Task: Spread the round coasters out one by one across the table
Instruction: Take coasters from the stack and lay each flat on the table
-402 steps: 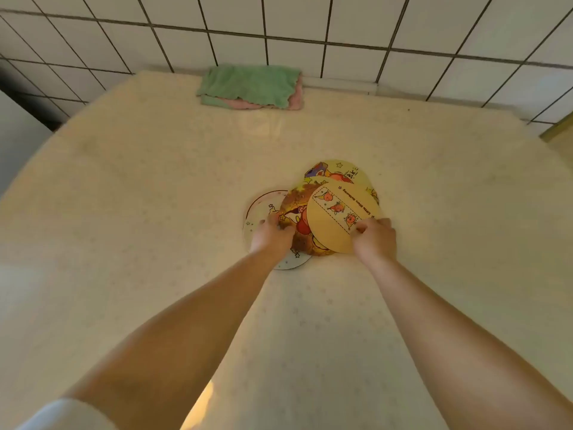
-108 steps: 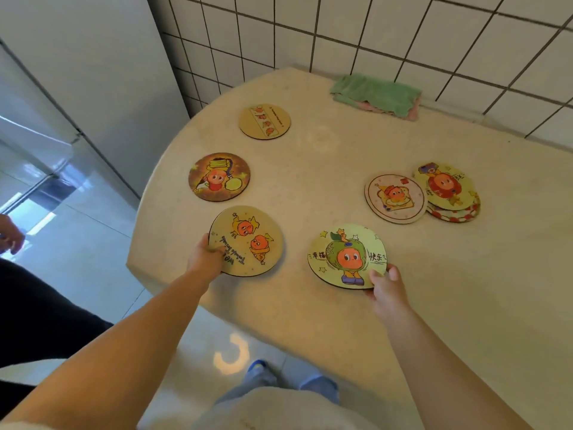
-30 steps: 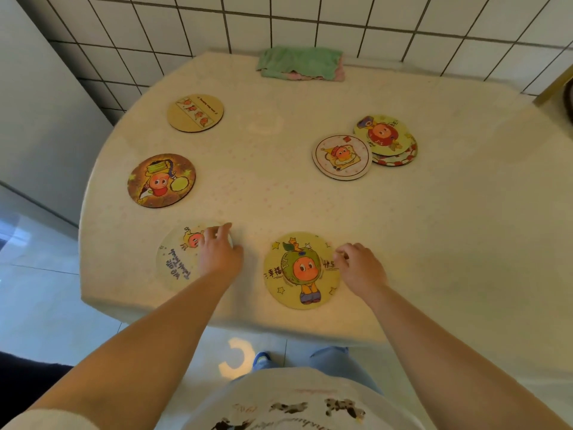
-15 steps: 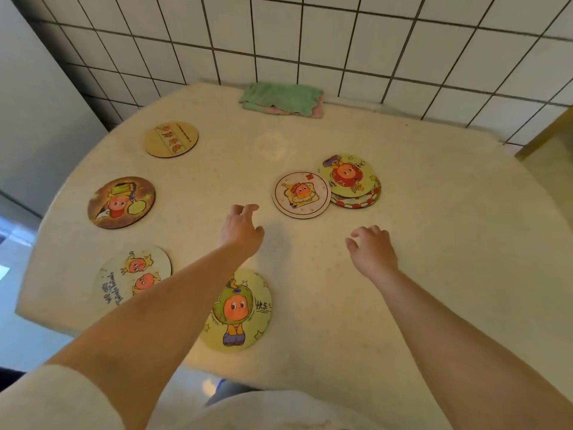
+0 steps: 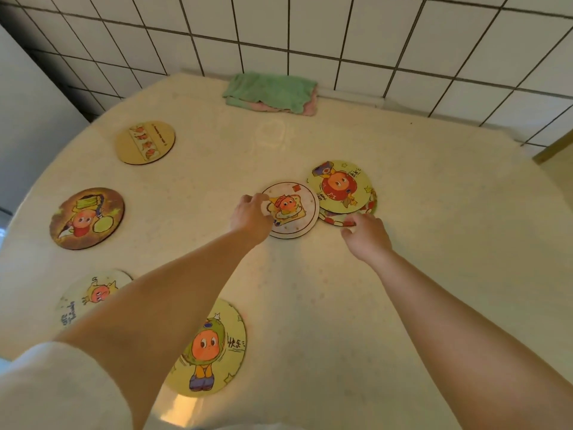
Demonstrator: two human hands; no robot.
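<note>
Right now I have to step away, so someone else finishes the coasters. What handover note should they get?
Left hand: on the white coaster's left edge.
Right hand: fingers at the red-rimmed coaster under the yellow one.
Done: four coasters lie apart, the tan, brown, pale and green-character ones.
Left: separate the central three, which touch or overlap.

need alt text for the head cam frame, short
A person's left hand touches a white round coaster and the right hand reaches a red-striped coaster lying under a yellow one, mid-table. Four more coasters lie spread along the table's left and near edges; a folded green cloth sits by the tiled wall.
</note>
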